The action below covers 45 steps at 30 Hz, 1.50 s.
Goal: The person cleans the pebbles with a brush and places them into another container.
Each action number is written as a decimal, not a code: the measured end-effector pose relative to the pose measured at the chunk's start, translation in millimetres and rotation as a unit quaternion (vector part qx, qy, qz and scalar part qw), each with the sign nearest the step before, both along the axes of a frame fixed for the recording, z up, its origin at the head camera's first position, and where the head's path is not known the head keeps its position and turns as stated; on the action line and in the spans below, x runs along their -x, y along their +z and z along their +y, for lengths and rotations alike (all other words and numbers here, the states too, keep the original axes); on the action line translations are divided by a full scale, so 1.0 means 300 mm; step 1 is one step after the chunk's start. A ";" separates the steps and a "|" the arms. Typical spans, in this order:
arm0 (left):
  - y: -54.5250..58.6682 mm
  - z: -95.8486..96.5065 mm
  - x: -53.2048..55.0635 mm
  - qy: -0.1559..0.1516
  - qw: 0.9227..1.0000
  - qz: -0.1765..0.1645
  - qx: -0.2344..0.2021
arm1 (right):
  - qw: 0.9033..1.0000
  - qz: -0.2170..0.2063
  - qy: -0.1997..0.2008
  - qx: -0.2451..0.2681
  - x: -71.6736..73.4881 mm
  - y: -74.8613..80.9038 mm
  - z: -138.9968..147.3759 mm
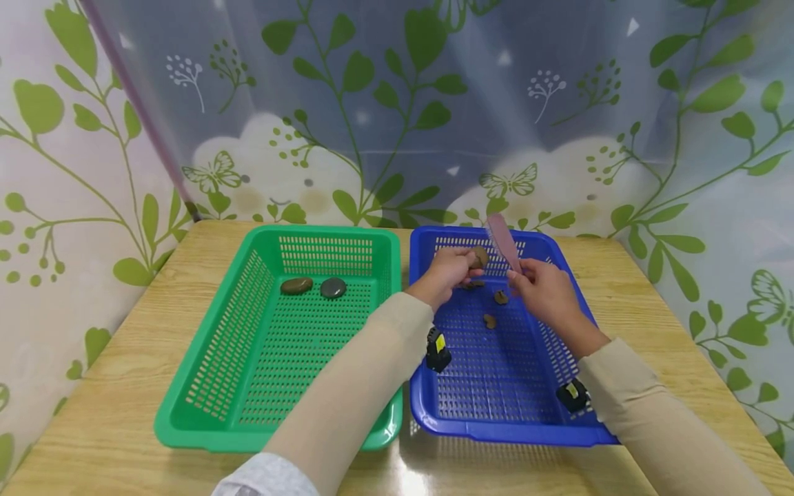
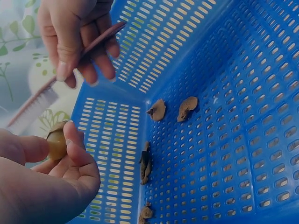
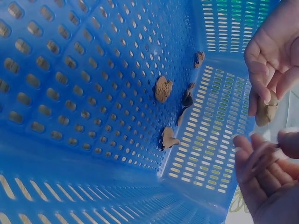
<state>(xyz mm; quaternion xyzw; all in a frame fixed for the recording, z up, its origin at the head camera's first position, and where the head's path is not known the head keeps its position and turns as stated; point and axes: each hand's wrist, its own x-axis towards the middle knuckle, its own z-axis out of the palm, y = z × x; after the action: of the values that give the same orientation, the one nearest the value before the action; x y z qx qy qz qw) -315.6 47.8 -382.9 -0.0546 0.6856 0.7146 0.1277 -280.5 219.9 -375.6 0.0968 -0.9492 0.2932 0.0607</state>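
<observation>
My left hand (image 1: pixel 448 274) pinches a rounded brown stone (image 1: pixel 480 257) above the far part of the blue basket. In the left wrist view, the stone (image 2: pixel 58 143) is smooth and yellowish-brown, with a rough brown crust on its upper part. My right hand (image 1: pixel 546 289) grips the end of a pink brush (image 1: pixel 505 241), its white bristles turned toward the left hand. The right wrist view puts the stone (image 3: pixel 267 111) between the left thumb and fingers, close to the right hand (image 3: pixel 271 179). Below both hands, several brown crusty pieces (image 1: pixel 500 297) lie on the basket floor.
The blue basket (image 1: pixel 496 432) stands on a wooden table (image 1: pixel 657 324). Beside it on the left is a green basket (image 1: pixel 211 439) holding a brown stone (image 1: pixel 296 285) and a dark grey stone (image 1: pixel 333 288). A leaf-patterned curtain (image 1: pixel 384 124) hangs behind the table.
</observation>
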 end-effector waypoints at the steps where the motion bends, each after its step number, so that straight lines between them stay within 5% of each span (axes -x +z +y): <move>1: 0.000 0.001 0.001 -0.002 1.000 0.000 0.001 | 1.000 0.004 0.005 0.007 0.000 0.000 -0.001; 9: 0.002 0.000 -0.003 -0.015 1.000 0.010 0.018 | 0.998 0.006 0.052 0.020 -0.004 -0.004 -0.010; 19: 0.000 0.002 -0.008 0.025 0.999 0.023 0.024 | 0.996 -0.008 0.087 -0.004 -0.002 -0.015 -0.009; 35: 0.001 -0.005 -0.005 0.006 0.999 0.030 0.015 | 0.999 -0.015 0.013 -0.026 0.004 -0.004 0.003; 45: -0.007 -0.006 0.001 0.009 1.000 0.021 0.015 | 1.000 -0.009 -0.023 0.004 0.009 -0.003 0.009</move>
<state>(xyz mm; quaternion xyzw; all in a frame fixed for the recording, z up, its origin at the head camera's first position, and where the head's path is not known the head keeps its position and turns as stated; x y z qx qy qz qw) -315.8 46.0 -384.9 -0.0471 0.6984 0.7063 0.1059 -283.1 222.7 -376.7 0.0716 -0.9505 0.2966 0.0590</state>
